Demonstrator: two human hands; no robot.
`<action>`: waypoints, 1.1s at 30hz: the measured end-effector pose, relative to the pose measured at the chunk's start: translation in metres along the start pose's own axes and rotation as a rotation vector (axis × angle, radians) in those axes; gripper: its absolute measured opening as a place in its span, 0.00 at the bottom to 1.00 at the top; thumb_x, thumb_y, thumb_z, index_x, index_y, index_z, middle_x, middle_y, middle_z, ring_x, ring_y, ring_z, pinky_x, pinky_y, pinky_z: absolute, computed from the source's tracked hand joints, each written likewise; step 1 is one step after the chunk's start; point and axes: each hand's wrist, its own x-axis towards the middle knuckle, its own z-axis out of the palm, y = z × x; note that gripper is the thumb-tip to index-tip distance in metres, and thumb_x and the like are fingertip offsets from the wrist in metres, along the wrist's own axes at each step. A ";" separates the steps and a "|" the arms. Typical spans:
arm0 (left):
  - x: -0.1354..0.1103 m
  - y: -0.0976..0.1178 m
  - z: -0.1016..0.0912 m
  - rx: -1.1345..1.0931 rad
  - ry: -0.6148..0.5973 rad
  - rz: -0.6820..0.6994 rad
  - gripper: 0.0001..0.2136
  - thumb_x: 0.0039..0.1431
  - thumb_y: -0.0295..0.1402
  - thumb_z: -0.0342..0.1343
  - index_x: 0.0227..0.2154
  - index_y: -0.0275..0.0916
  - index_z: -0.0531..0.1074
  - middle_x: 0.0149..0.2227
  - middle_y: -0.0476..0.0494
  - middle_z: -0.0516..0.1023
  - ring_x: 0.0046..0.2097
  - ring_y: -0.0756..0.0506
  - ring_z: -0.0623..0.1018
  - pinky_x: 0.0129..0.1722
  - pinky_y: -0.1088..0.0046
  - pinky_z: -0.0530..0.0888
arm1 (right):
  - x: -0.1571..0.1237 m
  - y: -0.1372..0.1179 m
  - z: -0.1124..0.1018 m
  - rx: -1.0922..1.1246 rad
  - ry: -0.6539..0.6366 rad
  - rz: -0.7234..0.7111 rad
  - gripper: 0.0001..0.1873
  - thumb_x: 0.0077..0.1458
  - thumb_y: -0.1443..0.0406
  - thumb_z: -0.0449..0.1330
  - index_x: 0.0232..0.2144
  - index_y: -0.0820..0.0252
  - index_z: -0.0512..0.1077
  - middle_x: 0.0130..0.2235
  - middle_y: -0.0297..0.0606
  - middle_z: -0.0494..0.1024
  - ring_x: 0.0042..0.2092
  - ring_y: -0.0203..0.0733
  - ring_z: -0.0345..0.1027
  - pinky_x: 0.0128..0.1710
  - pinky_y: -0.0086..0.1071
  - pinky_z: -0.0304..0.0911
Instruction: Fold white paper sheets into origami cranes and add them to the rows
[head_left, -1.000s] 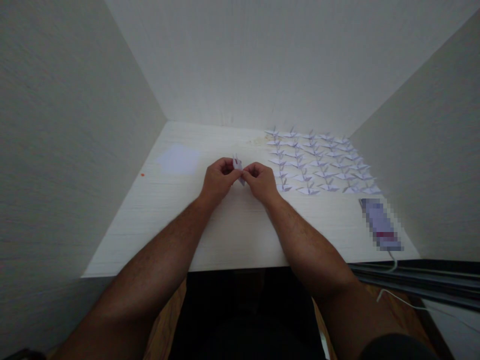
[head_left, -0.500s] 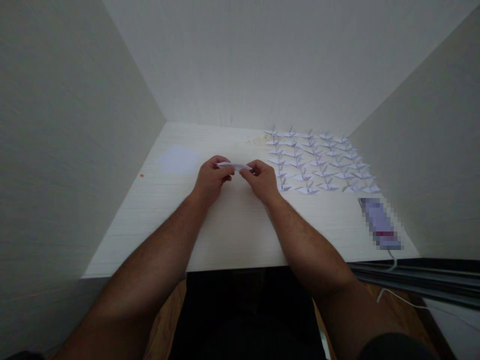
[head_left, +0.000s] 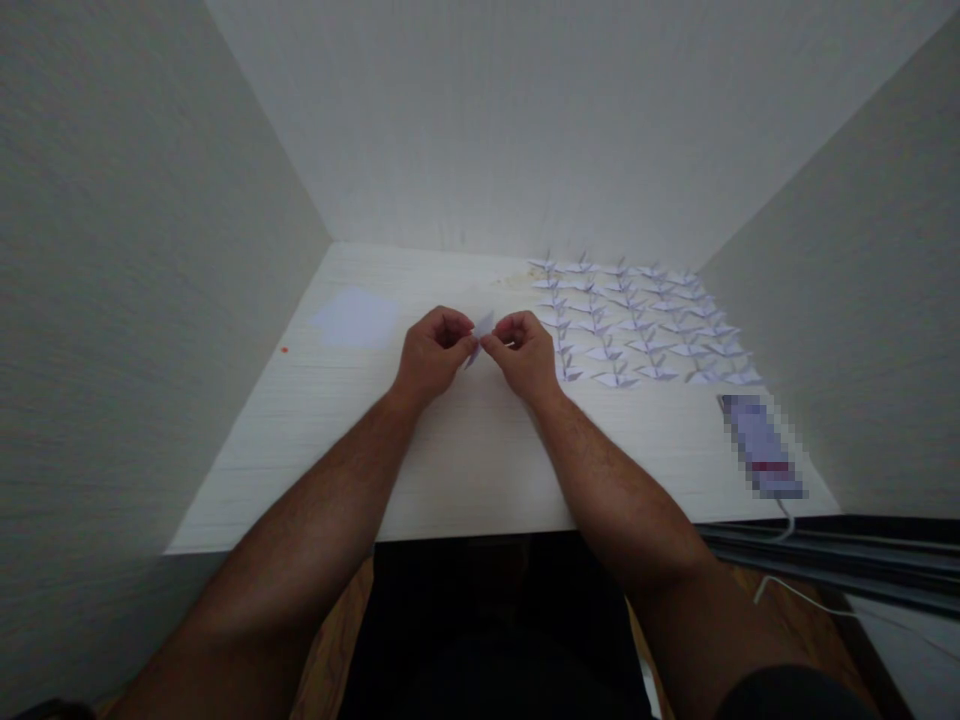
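Observation:
A small folded piece of white paper (head_left: 484,325) is held up between my two hands, tilted, over the middle of the table. My left hand (head_left: 435,350) pinches its left side between thumb and fingers. From the other side, my right hand (head_left: 525,350) grips the paper with thumb and forefinger. The fingertips of both hands nearly meet, and they cover part of the paper, so its exact fold is hard to make out. Just right of my right hand stand several rows of white folded paper cranes (head_left: 634,325).
A pale stack of paper (head_left: 356,317) lies at the back left of the white table (head_left: 465,470). A tiny orange speck (head_left: 284,350) is near the left edge. At the right, a blurred-out phone (head_left: 761,445) lies with a white cable (head_left: 786,520) attached. Walls enclose the back and sides.
The folded paper has turned from lying nearly level to a steep slant. My hands have come closer together, the left one shifting slightly right.

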 end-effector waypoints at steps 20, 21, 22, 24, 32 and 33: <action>0.000 0.000 0.001 -0.159 -0.117 -0.136 0.10 0.42 0.23 0.59 0.29 0.38 0.69 0.23 0.53 0.75 0.23 0.53 0.74 0.24 0.76 0.73 | 0.001 0.005 0.001 0.176 -0.168 0.059 0.06 0.45 0.66 0.61 0.27 0.58 0.66 0.22 0.26 0.70 0.23 0.30 0.64 0.24 0.26 0.60; 0.000 0.000 0.001 -0.150 -0.112 -0.136 0.10 0.42 0.23 0.59 0.29 0.38 0.69 0.23 0.53 0.74 0.22 0.53 0.74 0.24 0.76 0.73 | 0.001 0.004 0.001 0.182 -0.174 0.063 0.06 0.45 0.66 0.61 0.27 0.58 0.66 0.22 0.26 0.71 0.23 0.30 0.64 0.24 0.26 0.60; 0.000 0.000 0.001 -0.139 -0.103 -0.133 0.09 0.41 0.23 0.59 0.29 0.38 0.69 0.23 0.53 0.74 0.22 0.53 0.74 0.24 0.76 0.73 | 0.001 0.004 0.001 0.187 -0.183 0.068 0.06 0.45 0.65 0.61 0.28 0.58 0.66 0.22 0.26 0.71 0.23 0.30 0.65 0.24 0.26 0.60; 0.000 0.001 0.001 -0.120 -0.084 -0.124 0.09 0.42 0.24 0.59 0.29 0.38 0.69 0.23 0.53 0.74 0.23 0.53 0.74 0.24 0.76 0.73 | 0.001 0.004 0.000 0.197 -0.214 0.084 0.07 0.45 0.65 0.61 0.29 0.58 0.66 0.22 0.26 0.72 0.23 0.31 0.65 0.25 0.26 0.61; 0.000 0.003 -0.001 -0.138 -0.159 -0.159 0.11 0.40 0.25 0.61 0.30 0.38 0.69 0.24 0.53 0.74 0.23 0.53 0.74 0.25 0.75 0.75 | 0.003 0.008 -0.002 0.112 -0.214 0.069 0.07 0.45 0.65 0.61 0.27 0.58 0.65 0.21 0.25 0.67 0.22 0.30 0.62 0.23 0.26 0.57; -0.001 0.003 -0.001 -0.137 -0.153 -0.159 0.11 0.40 0.24 0.61 0.29 0.38 0.69 0.23 0.53 0.74 0.23 0.53 0.74 0.25 0.75 0.74 | 0.004 0.009 -0.002 0.106 -0.213 0.066 0.06 0.45 0.65 0.61 0.27 0.57 0.65 0.21 0.25 0.67 0.22 0.30 0.61 0.22 0.26 0.57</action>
